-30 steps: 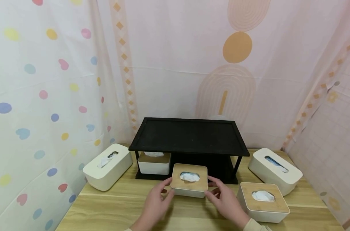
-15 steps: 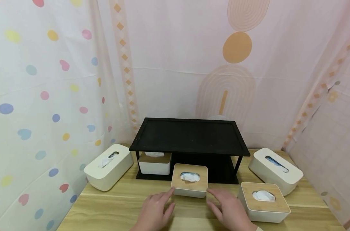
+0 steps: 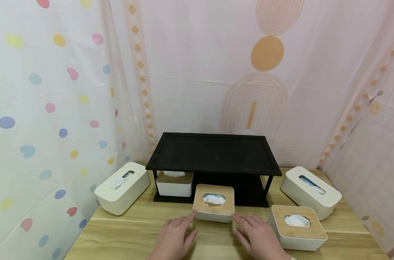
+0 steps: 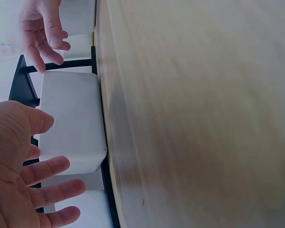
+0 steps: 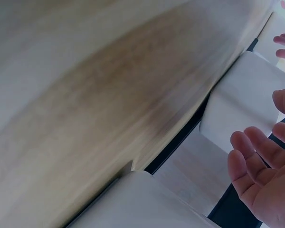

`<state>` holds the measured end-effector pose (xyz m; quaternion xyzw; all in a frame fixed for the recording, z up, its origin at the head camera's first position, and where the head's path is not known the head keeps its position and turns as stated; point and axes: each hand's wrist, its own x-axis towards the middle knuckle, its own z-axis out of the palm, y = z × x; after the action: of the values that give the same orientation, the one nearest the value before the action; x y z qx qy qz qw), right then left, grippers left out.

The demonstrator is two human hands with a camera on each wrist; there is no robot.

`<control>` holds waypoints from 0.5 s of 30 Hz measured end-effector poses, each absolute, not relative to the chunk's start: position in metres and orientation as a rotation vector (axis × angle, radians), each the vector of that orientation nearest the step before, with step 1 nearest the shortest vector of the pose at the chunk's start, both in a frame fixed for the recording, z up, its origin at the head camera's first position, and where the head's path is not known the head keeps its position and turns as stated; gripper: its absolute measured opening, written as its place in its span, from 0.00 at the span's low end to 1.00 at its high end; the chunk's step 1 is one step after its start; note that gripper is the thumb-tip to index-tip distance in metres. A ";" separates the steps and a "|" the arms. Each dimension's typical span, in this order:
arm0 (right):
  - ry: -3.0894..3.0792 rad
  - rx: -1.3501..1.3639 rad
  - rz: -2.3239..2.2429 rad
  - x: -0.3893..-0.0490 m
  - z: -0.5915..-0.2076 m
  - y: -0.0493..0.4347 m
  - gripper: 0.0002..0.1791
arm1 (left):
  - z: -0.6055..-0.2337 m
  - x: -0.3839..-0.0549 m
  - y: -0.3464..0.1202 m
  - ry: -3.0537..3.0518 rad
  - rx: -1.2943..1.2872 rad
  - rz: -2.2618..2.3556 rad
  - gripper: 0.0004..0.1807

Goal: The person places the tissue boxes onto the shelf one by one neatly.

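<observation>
A tissue box (image 3: 214,210) with a white body and wooden lid sits at the front middle of a black two-tier rack (image 3: 216,151), a white tissue showing in its oval slot. The index fingertip of my left hand (image 3: 175,236) is right at its front left corner, the other fingers loosely bent. Likewise my right hand (image 3: 258,234) has its index fingertip at the front right corner. In the left wrist view, spread fingers lie beside the white wall of the box (image 4: 71,118). Neither hand grips anything.
Another wooden-lidded tissue box (image 3: 174,187) stands on the rack's lower shelf at left. A third (image 3: 297,227) is on the wooden table (image 3: 125,234) at right. Long cream tissue boxes stand left (image 3: 122,189) and right (image 3: 310,191) of the rack. Curtains (image 3: 197,54) hang behind.
From gripping the middle box's sides, both hands have drawn back toward the front, with index fingers now at its front corners. The box itself has stayed in place. The last half second shows little movement.
</observation>
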<state>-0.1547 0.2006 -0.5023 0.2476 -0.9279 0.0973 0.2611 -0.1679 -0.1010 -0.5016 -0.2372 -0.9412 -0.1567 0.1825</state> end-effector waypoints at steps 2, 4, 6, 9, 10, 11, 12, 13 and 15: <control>-2.527 0.667 0.269 -0.155 -0.503 0.201 0.26 | -0.502 -0.168 -0.101 -2.662 -0.671 -0.443 0.32; -2.545 0.662 0.273 -0.155 -0.503 0.201 0.27 | -0.502 -0.168 -0.101 -2.664 -0.671 -0.448 0.32; -2.562 0.659 0.277 -0.155 -0.503 0.201 0.27 | -0.502 -0.168 -0.101 -2.665 -0.668 -0.453 0.32; -2.586 0.657 0.294 -0.155 -0.502 0.200 0.27 | -0.502 -0.168 -0.101 -2.663 -0.666 -0.464 0.32; -2.592 0.657 0.301 -0.155 -0.502 0.200 0.27 | -0.502 -0.168 -0.101 -2.663 -0.665 -0.466 0.32; -2.596 0.658 0.308 -0.155 -0.501 0.200 0.27 | -0.502 -0.168 -0.101 -2.663 -0.663 -0.469 0.32; -2.601 0.657 0.313 -0.155 -0.501 0.200 0.28 | -0.502 -0.168 -0.101 -2.664 -0.662 -0.471 0.32; -2.605 0.655 0.318 -0.155 -0.501 0.200 0.28 | -0.502 -0.168 -0.101 -2.665 -0.660 -0.473 0.32; -2.609 0.653 0.321 -0.155 -0.501 0.200 0.28 | -0.502 -0.168 -0.101 -2.671 -0.655 -0.474 0.32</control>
<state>-0.1553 0.2005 -0.5007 0.2356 -0.9407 0.1158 0.2147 -0.1678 -0.1008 -0.5019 -0.2311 -0.9424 -0.1673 0.1747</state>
